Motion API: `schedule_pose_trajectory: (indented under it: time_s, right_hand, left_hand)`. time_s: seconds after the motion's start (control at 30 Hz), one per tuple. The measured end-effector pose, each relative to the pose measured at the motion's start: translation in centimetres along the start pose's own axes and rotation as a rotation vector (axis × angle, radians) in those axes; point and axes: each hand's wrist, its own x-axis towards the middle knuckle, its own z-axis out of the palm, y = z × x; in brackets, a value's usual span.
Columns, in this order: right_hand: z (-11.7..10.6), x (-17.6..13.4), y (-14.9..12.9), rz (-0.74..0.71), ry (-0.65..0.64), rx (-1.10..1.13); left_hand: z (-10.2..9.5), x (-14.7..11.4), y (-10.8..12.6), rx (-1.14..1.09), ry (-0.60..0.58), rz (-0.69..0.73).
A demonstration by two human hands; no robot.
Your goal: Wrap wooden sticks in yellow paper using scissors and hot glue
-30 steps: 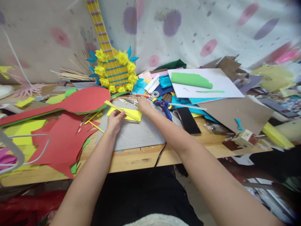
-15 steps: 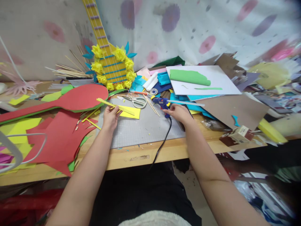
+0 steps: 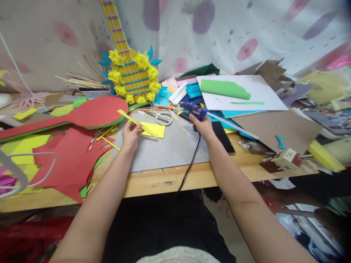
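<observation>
My left hand pinches a thin yellow strip, which slants down to the right above the mat. Behind its lower end lies a flat yellow sheet. My right hand is wrapped round the handle of a blue hot glue gun, its nozzle pointing left. A long whitish glue stick sticks out of the gun's back, and a black cord hangs from the handle over the table edge. Scissors and thin wooden sticks lie between my hands on the grey cutting mat.
A red spoon-shaped cutout and red sheet scraps cover the left side. A yellow flower-trimmed guitar model stands at the back. On the right are a white board, brown cardboard and a black pad.
My right hand has closed round the glue gun and lifted it, shifting it slightly right and uncovering the black pad. My left hand still holds the strip in nearly the same place.
</observation>
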Motion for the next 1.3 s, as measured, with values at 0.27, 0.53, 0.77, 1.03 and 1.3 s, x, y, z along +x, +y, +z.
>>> schedule_pose_trajectory:
  time_s: [0.27, 0.53, 0.77, 1.03, 1.3]
  right_hand:
    - [1.2, -2.4, -3.6, -0.128, -0.636, 0.138]
    - [2.2, -3.1, -2.4, -0.064, -0.619, -0.058]
    - [2.1, -2.8, -1.8, -0.086, -0.637, -0.114]
    - [2.3, -2.7, -1.6, -0.079, -0.646, -0.125]
    - [2.1, -2.9, -1.7, -0.082, -0.644, -0.137]
  left_hand:
    - [-0.1, 0.3, 0.0, 0.032, 0.005, 0.06]
    - [-0.1, 0.1, 0.4, 0.044, 0.012, 0.063]
    - [-0.3, 0.3, 0.3, 0.025, 0.019, 0.059]
    - [-0.1, 0.0, 0.6, 0.021, 0.014, 0.046]
    - [0.0, -0.2, 0.8, 0.027, 0.027, 0.04]
